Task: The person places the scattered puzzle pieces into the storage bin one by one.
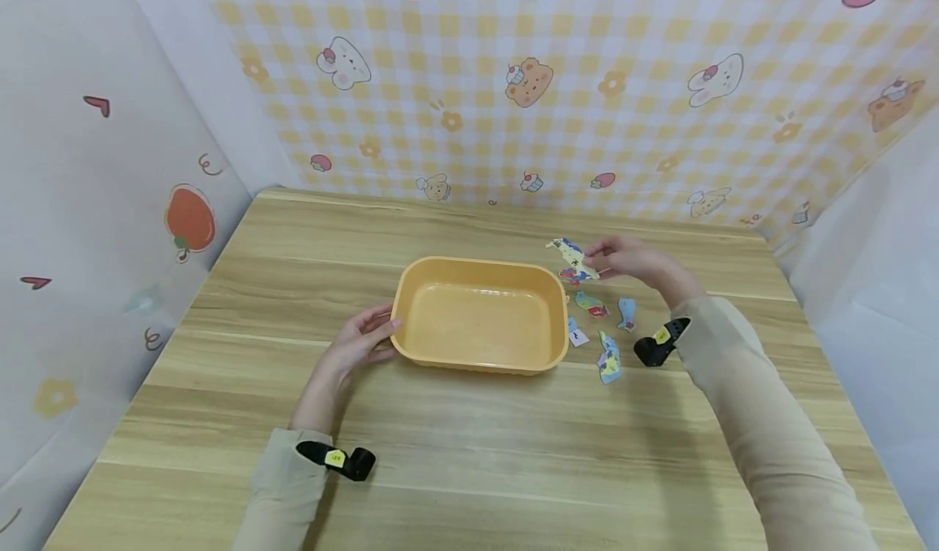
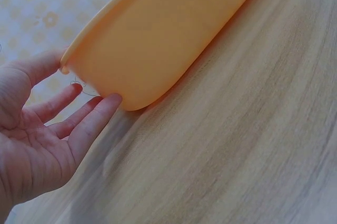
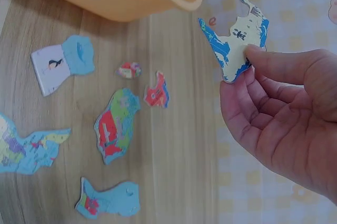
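Note:
A yellow-orange plastic basin (image 1: 480, 323) stands on the table. My left hand (image 1: 362, 341) grips its left end, the thumb over the rim and the fingers against the outer wall (image 2: 147, 40). Beyond the basin's right end, my right hand (image 1: 631, 259) pinches a map puzzle piece (image 3: 239, 42) between thumb and fingers, raised above the table. That piece is cream with blue edges. Below it lie other puzzle pieces: a green and red one (image 3: 117, 124), a small red one (image 3: 157, 92), a light blue one (image 3: 110, 199) and a white-and-blue one (image 3: 55, 65).
Another long, colourful puzzle piece (image 1: 609, 359) lies nearer the front, to the right of the basin. Behind the wooden table (image 1: 469, 453) hangs a yellow checked cloth (image 1: 469, 86). White cloth (image 1: 88, 168) closes off the left side, and more hangs at the right.

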`<state>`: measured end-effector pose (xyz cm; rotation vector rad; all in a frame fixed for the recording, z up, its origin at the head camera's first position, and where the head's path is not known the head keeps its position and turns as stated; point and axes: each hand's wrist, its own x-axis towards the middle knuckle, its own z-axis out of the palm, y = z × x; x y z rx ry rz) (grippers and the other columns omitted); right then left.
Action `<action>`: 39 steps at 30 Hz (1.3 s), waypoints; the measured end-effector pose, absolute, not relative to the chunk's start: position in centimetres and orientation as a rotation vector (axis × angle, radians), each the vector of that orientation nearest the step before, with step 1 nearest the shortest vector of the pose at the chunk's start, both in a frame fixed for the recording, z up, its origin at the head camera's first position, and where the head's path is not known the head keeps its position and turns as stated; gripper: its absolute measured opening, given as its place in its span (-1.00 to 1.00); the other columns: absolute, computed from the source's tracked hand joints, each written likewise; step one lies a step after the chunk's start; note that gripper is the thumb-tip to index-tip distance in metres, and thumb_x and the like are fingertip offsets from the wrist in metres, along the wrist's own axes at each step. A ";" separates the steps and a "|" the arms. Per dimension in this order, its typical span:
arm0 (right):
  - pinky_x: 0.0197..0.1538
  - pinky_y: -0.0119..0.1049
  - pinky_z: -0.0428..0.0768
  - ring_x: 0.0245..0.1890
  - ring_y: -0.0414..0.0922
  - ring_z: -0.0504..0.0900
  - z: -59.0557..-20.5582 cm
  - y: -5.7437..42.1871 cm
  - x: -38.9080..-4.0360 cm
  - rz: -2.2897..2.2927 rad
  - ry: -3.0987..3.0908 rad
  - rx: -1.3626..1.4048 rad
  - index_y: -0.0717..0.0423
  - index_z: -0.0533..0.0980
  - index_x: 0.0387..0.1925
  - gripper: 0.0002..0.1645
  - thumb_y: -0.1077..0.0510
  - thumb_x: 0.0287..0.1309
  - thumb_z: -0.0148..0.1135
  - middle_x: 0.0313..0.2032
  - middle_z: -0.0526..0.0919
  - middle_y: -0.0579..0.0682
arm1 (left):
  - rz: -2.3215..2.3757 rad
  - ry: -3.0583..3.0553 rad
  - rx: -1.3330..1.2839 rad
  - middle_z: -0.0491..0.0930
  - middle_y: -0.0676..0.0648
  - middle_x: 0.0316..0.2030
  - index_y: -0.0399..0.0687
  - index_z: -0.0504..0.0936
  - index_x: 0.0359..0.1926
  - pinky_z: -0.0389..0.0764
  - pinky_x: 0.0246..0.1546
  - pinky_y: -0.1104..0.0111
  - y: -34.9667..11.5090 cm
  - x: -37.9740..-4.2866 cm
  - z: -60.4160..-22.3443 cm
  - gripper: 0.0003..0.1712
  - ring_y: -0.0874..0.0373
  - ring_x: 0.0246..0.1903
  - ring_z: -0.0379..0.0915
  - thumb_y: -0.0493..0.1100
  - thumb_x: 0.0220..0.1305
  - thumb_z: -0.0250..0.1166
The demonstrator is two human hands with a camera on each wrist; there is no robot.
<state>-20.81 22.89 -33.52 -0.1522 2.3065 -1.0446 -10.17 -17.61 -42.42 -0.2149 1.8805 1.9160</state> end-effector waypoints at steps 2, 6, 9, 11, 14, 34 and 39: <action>0.17 -0.08 0.50 -0.04 -0.03 0.45 -33.3 22.3 -20.9 -1.038 2.315 -0.172 0.42 0.27 0.10 -0.53 0.15 0.29 -0.01 -0.08 0.43 0.13 | 1.918 1.879 -0.217 0.15 -0.31 0.30 -0.19 0.09 0.35 0.64 -0.11 0.41 -17.6 -10.2 -42.5 -0.28 0.31 -0.21 0.51 -0.10 0.26 0.16; 0.13 -0.13 0.54 -0.09 -0.08 0.48 -33.1 21.4 -21.0 -1.020 2.327 -0.208 0.40 0.30 0.08 -0.55 0.15 0.28 0.01 -0.12 0.47 0.10 | 1.918 1.879 -0.214 0.15 -0.31 0.30 -0.19 0.08 0.35 0.63 -0.11 0.41 -17.6 -10.1 -42.5 -0.27 0.32 -0.22 0.51 -0.09 0.26 0.17; 0.10 -0.14 0.56 -0.14 -0.13 0.50 -33.1 20.8 -21.2 -1.008 2.334 -0.236 0.39 0.32 0.06 -0.57 0.16 0.27 0.02 -0.15 0.50 0.07 | 1.922 1.877 -0.211 0.15 -0.33 0.29 -0.21 0.08 0.35 0.63 -0.10 0.41 -17.6 -10.1 -42.5 -0.28 0.32 -0.22 0.51 -0.10 0.26 0.16; 0.09 -0.15 0.57 -0.17 -0.15 0.51 -33.1 20.5 -21.2 -1.005 2.338 -0.249 0.38 0.34 0.04 -0.58 0.16 0.26 0.04 -0.18 0.51 0.05 | 1.923 1.876 -0.204 0.15 -0.34 0.29 -0.21 0.08 0.35 0.63 -0.10 0.41 -17.6 -10.1 -42.5 -0.28 0.32 -0.22 0.51 -0.11 0.27 0.15; 0.05 -0.16 0.58 -0.21 -0.17 0.52 -33.1 19.9 -21.2 -1.008 2.340 -0.267 0.37 0.36 0.01 -0.61 0.17 0.24 0.06 -0.22 0.53 0.03 | 1.926 1.874 -0.197 0.14 -0.35 0.29 -0.22 0.07 0.35 0.63 -0.11 0.41 -17.6 -10.1 -42.5 -0.28 0.32 -0.23 0.52 -0.11 0.28 0.14; -0.24 -0.40 0.60 -0.25 -0.11 0.53 -34.2 15.4 -21.0 -0.763 2.418 -0.434 0.29 0.48 -0.10 -0.74 0.26 0.17 0.12 -0.20 0.59 0.15 | 1.929 1.869 -0.217 0.13 -0.35 0.30 -0.22 0.06 0.35 0.63 -0.11 0.42 -17.6 -10.2 -42.5 -0.28 0.29 -0.21 0.52 -0.11 0.28 0.14; -0.16 -0.34 0.62 -0.20 -0.06 0.54 -34.5 14.3 -20.5 -0.668 2.443 -0.520 0.28 0.52 -0.14 -0.77 0.29 0.16 0.12 -0.19 0.60 0.16 | 1.931 1.871 -0.217 0.13 -0.35 0.30 -0.23 0.07 0.35 0.63 -0.10 0.41 -17.6 -10.1 -42.5 -0.28 0.26 -0.14 0.49 -0.10 0.28 0.14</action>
